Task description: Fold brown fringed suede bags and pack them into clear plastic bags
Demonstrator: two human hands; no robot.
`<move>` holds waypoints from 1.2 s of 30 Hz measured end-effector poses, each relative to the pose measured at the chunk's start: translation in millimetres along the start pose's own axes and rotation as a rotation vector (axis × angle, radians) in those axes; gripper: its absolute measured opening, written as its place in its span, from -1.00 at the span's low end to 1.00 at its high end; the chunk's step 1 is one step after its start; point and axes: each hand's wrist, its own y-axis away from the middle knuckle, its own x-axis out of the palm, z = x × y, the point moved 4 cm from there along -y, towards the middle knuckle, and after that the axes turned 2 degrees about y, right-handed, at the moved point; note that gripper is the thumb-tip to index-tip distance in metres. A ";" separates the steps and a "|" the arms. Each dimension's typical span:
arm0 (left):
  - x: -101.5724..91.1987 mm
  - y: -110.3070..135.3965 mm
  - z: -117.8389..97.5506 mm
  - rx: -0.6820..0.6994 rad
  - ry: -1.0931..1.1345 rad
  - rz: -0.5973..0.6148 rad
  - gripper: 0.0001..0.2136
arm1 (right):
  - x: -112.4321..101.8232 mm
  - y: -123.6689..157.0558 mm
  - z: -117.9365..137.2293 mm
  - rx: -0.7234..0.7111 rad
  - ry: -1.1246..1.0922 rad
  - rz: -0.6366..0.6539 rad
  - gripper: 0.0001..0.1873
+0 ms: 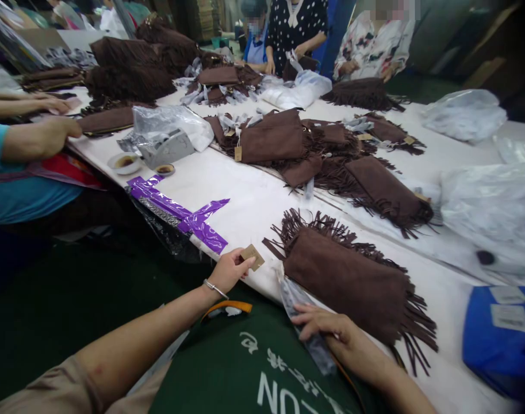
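My left hand [233, 270] pinches a small tan paper tag [252, 257] between thumb and fingers, just over the table's front edge. A dark brown fringed bag [346, 282] lies flat in front of me, its strips spread out at the top and right side. Clear plastic wrapping [297, 299] hangs from the bag's near left corner over the edge onto my green apron [227, 356]. Against this plastic my right hand [331, 330] rests, fingers loosely stretched out, below the bag. What is inside the plastic is hard to make out.
More brown fringed bags [271, 138] with tags lie across the white table [245, 178]. Purple tape [193, 218] covers its front edge near two small dishes [125, 163]. Plastic bags [490, 213] and a blue object [499, 339] are on the right. Co-workers stand at the left and far side.
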 end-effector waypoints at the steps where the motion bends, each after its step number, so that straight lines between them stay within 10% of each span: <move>1: 3.5 -1.1 0.3 -0.005 0.000 0.013 -0.65 | -2.2 2.5 -4.6 0.025 0.013 -0.054 -0.65; 8: 14.0 -4.5 -11.5 0.062 -0.114 0.013 -0.66 | 23.5 -46.5 -19.3 0.165 0.727 -0.338 -0.22; 15: 18.8 -6.2 -32.2 0.174 -0.271 0.029 -0.68 | 19.8 -37.9 -49.3 0.178 1.007 -0.402 -0.32; 28: 136.1 -81.2 -67.6 0.511 -0.590 0.602 -0.69 | 31.3 -3.0 -50.5 0.063 0.983 -0.554 -0.42; 36: 76.4 -78.0 -51.5 0.347 -0.299 0.200 -0.76 | 25.3 -43.9 -38.2 -0.007 1.009 -0.423 -0.32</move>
